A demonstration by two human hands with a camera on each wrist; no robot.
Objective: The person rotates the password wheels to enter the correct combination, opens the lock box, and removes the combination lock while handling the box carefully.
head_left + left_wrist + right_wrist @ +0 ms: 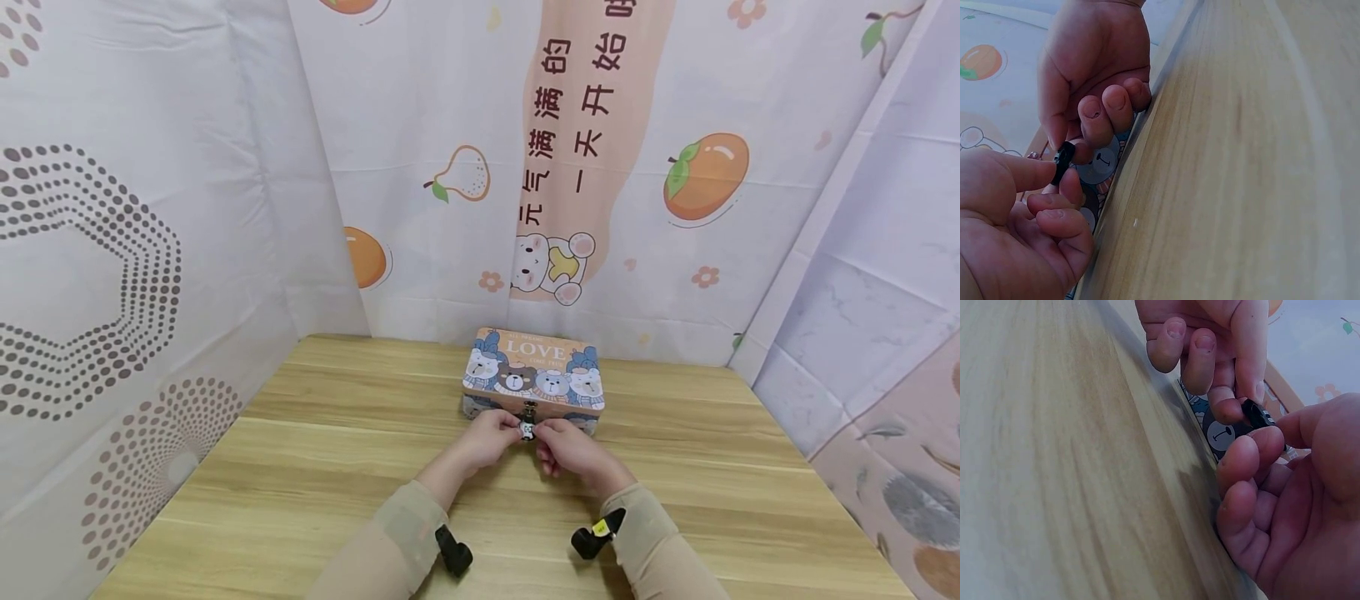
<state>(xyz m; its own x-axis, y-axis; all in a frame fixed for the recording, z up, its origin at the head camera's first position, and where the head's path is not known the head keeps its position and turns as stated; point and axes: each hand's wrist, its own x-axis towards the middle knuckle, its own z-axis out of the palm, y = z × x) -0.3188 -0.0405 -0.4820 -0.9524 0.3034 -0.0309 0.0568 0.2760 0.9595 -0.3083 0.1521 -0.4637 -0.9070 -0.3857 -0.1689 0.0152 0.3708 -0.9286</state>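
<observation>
A small black combination padlock [527, 430] with a white cartoon face on its front sits at the clasp of a tin box [534, 367]. The box lid carries bears and the word LOVE. From one side my left hand [487, 438] pinches the padlock between thumb and forefinger; my right hand [572, 448] pinches it from the other side. Small number dials show along the edge of the padlock [1259, 415] in the right wrist view. In the left wrist view, fingertips of both hands meet around the dark padlock [1063, 162], and the other fingers are curled.
The box stands near the back of a wooden table [360, 433]. Behind it hangs a printed curtain [442, 108] with fruit and lettering. More patterned cloth lines the left and right sides. A black wrist camera [453, 552] is strapped to each sleeve.
</observation>
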